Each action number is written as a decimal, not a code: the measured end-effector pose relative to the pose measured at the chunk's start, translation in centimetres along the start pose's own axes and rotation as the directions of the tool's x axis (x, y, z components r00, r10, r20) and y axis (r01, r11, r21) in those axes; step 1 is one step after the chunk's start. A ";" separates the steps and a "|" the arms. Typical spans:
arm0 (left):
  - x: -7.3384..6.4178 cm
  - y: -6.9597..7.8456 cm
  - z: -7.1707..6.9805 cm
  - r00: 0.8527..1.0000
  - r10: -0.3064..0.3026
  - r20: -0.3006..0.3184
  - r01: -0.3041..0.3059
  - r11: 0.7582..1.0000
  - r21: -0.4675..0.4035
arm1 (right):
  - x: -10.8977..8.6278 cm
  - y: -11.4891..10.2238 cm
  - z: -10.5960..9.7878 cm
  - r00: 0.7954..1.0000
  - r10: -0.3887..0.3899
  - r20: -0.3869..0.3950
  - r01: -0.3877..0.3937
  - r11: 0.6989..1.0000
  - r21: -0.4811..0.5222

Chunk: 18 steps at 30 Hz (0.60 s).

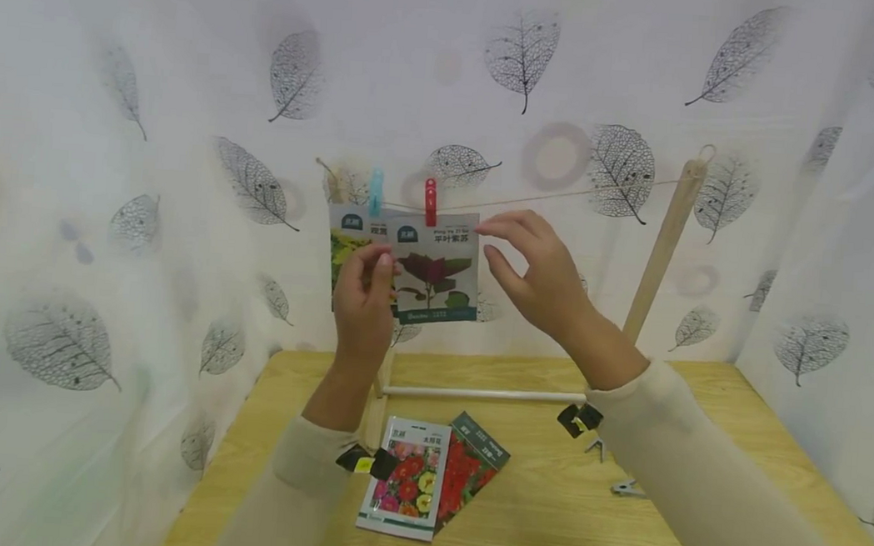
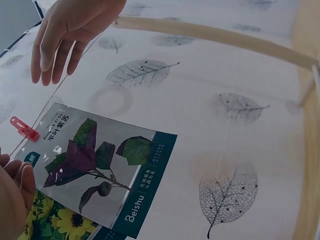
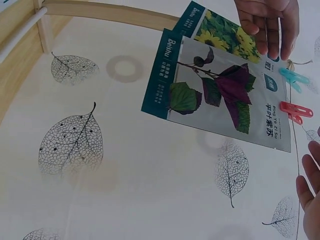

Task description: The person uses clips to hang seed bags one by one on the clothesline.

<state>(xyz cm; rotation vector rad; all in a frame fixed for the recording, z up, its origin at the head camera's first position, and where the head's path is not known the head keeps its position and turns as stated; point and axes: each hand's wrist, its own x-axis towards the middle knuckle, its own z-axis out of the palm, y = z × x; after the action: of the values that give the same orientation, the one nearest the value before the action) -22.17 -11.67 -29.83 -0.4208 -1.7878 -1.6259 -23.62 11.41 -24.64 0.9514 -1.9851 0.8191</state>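
A seed packet with purple leaves [image 1: 436,283] hangs from a thin string [image 1: 562,195], pinned by a red clothespin [image 1: 430,202]. To its left, partly behind it, hangs a seed packet with yellow flowers [image 3: 227,37], with a blue clothespin [image 1: 376,192] at its top edge. My left hand [image 1: 363,302] is by the overlap of the two packets, fingers loosely bent and nothing gripped between them. Beside the right edge of the purple-leaf packet, my right hand [image 1: 538,271] is raised with relaxed, spread fingers, holding nothing.
A wooden post [image 1: 664,249] carries the string's right end, and a white rod [image 1: 485,394] runs low across the frame. On the wooden table [image 1: 542,522] lie a colourful-flower packet [image 1: 408,480], a red-flower packet [image 1: 462,475] beneath it, and a grey clip [image 1: 627,488]. Leaf-print curtain surrounds everything.
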 end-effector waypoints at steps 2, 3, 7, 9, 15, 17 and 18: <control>-0.1 0.1 0.0 1.000 0.009 0.009 -0.010 1.000 0.007 | -0.5 0.1 -0.1 1.000 0.006 0.004 -0.006 1.000 -0.005; -0.2 0.1 -0.1 1.000 0.013 0.012 -0.013 1.000 0.014 | -0.7 0.1 -0.2 1.000 0.008 0.006 -0.008 1.000 -0.005; -0.5 0.0 -0.2 1.000 0.009 0.025 -0.010 0.999 0.039 | -1.6 0.2 -0.5 1.000 0.019 0.012 -0.019 1.000 -0.009; -0.7 -0.1 -0.2 1.000 -0.006 0.030 0.004 0.999 0.052 | -2.0 0.3 -0.7 1.000 0.022 0.014 -0.022 1.000 -0.008; -1.5 -0.6 -0.6 0.998 -0.046 0.043 0.043 0.997 0.069 | -3.3 0.7 -1.0 0.999 0.038 0.011 -0.038 0.999 0.016; -1.8 -0.7 -0.7 0.998 -0.052 0.043 0.048 0.995 0.083 | -3.7 0.8 -1.0 0.999 0.046 0.010 -0.047 0.999 0.023; -1.9 -0.7 -0.7 0.997 -0.059 0.043 0.055 0.994 0.095 | -3.9 0.9 -1.0 0.999 0.052 0.011 -0.053 0.998 0.025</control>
<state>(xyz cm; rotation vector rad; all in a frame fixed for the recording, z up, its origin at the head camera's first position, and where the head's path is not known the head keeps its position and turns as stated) -21.13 -12.08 -31.63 -0.3698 -1.9169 -1.5752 -22.31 13.98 -27.60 0.9228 -2.0200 0.8717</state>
